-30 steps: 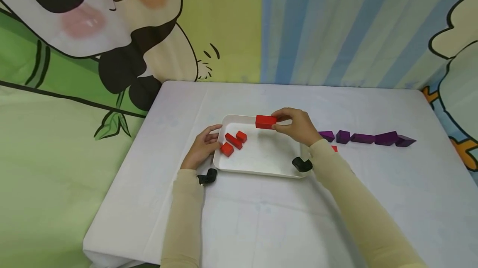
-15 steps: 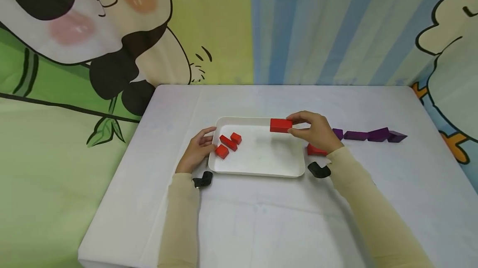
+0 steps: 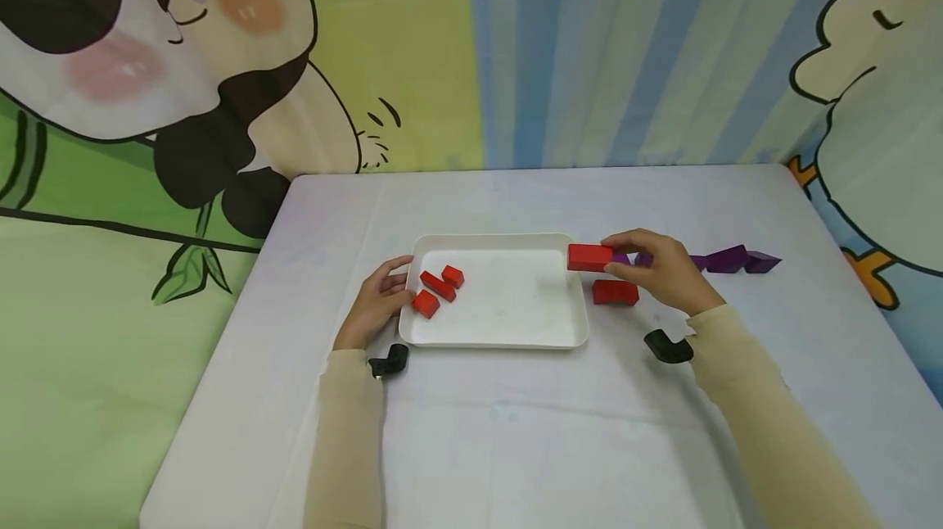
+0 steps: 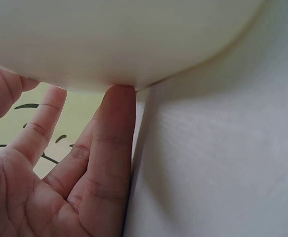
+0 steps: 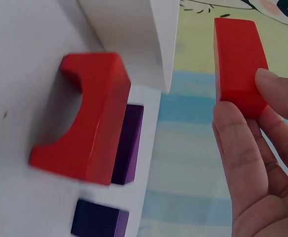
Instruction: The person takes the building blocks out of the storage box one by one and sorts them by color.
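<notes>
A red rectangular block (image 3: 589, 258) is held up by my right hand (image 3: 663, 269), pinched between thumb and fingertips. It hangs over the right rim of a white tray (image 3: 508, 336). In the right wrist view, the thumb lies on one side of the block (image 5: 240, 59). Beside the tray's right edge lies a red arch block (image 3: 615, 292), whose rounded cutout shows in the right wrist view. My left hand (image 3: 374, 305) rests against the tray's left side; its fingers (image 4: 113, 148) touch the outer wall. Inside the tray at left are three small red blocks (image 3: 438, 287).
Several purple blocks (image 3: 726, 259) stand in a row behind and right of my right hand, which hides part of them. The table has a white cloth (image 3: 471, 447). A curtain with cartoon animals (image 3: 412, 62) hangs behind the far edge.
My right hand has moved right with the red block, from over the tray to its right rim, exposing the red arch block. My left hand stays at the tray. The head view has shifted.
</notes>
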### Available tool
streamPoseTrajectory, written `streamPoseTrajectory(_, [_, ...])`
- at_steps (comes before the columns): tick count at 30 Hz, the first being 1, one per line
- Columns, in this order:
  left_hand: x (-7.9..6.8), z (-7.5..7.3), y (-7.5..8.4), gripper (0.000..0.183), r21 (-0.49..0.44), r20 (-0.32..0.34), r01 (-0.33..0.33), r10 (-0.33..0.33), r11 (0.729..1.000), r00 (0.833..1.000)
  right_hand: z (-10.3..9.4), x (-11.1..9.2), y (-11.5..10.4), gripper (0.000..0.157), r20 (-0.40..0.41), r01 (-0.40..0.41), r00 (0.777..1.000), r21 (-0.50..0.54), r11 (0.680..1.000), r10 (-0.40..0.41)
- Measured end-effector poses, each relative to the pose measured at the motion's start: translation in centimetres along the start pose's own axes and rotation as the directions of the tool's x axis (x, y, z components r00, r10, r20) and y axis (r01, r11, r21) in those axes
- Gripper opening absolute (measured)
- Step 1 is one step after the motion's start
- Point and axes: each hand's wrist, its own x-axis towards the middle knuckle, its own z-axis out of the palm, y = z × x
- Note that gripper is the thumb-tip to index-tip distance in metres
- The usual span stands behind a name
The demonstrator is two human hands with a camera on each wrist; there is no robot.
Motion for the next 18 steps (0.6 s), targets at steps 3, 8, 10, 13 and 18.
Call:
streamPoseTrajectory(3, [-0.1,0.0,0.0,0.068,-0.001,-0.001,-0.002,0.002,1.0,1.0,-0.7,-0.8,0.6,0.042,-0.009,-0.002,1.0,-0.02,1.0,0.002])
streamPoseTrajectory(8, [-0.1,-0.1,-0.1,0.068,0.002,0.0,-0.001,0.001,1.0,1.0,-1.7,-2.1,1.9,0.042,-0.028,-0.024,0.999,-0.047,0.999,0.023])
streamPoseTrajectory(10, [0.0,-0.1,-0.1,0.068,0.003,-0.001,0.0,0.0,1.0,1.0,-2.1,-2.6,2.3,0.042,-0.037,-0.039,0.999,-0.054,0.998,0.037])
streamPoseTrajectory(13, [0.0,-0.1,-0.2,0.068,0.005,-0.003,0.0,0.0,1.0,1.0,-2.7,-3.4,3.0,0.043,-0.046,-0.063,0.997,-0.073,0.995,0.06])
streamPoseTrajectory(18, [0.1,-0.1,-0.2,0.068,0.009,0.003,-0.003,0.003,1.0,1.0,-3.4,-4.4,4.0,0.044,-0.065,-0.098,0.994,-0.107,0.989,0.091])
